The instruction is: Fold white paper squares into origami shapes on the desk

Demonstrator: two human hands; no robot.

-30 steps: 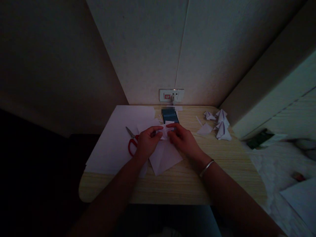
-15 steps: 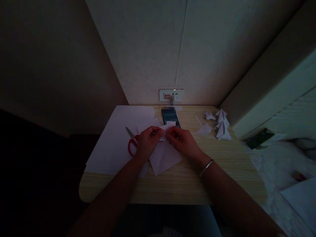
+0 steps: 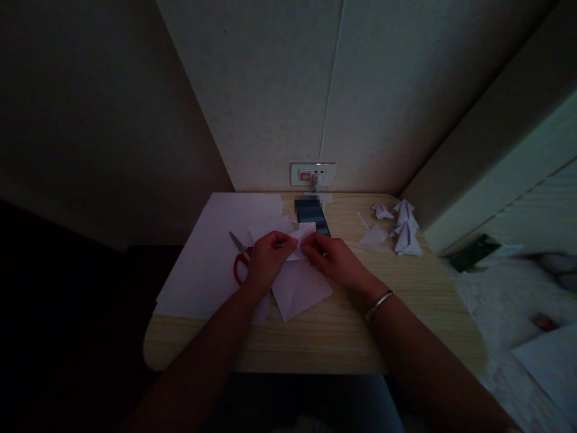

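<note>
Between my fingertips, above the small table, is a folded piece of white paper. My left hand pinches its left side, and my right hand pinches the right side, a bracelet on that wrist. Below both hands lies a flat white paper sheet with faint crease lines. Red-handled scissors rest just left of my left hand, partly covered by it, on a stack of white paper. A phone lies behind the folded piece, which hides part of it.
Several folded paper figures stand at the table's back right, beside a small paper scrap. A wall socket with a plug is behind the phone. A wall closes off the back.
The folded paper has turned slightly between my fingers, its top edge shifting a little left. Both hands keep their pinch in nearly the same place.
</note>
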